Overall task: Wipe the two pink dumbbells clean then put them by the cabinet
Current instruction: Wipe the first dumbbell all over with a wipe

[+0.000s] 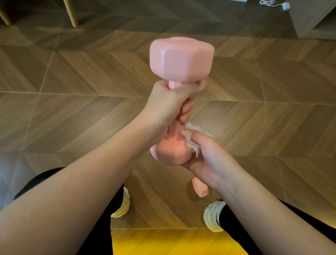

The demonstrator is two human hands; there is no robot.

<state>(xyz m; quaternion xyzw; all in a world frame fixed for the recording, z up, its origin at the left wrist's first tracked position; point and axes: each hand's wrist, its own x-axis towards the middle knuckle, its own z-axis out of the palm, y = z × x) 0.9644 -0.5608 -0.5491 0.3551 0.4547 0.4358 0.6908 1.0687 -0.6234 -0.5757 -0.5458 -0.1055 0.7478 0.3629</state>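
In the head view, the person sat with the first pink dumbbell (180, 61) held upright in front of the knees, clear of the herringbone floor (65, 91). The left hand (165, 105) was clenched round the handle just under the upper head, probably to keep the weight steady and present the lower end for cleaning. The right hand (207, 160) cupped the lower head from the side and beneath, its fingers (201, 139) pressing a folded white tissue (192, 142) against the pink surface. That grip looked chosen so that the tissue could be rubbed round the head while the other hand turned or braced it.

The second pink dumbbell (199, 187) lay on the floor between the white shoes (214, 215), partly hidden behind the right wrist, apparently parked within easy reach for its turn. A wooden cabinet (312, 20) stood at the far upper right, well apart from both dumbbells, so the wiping seemed under way and the placing not yet begun. A white cable (267, 2) lay on the floor near it.
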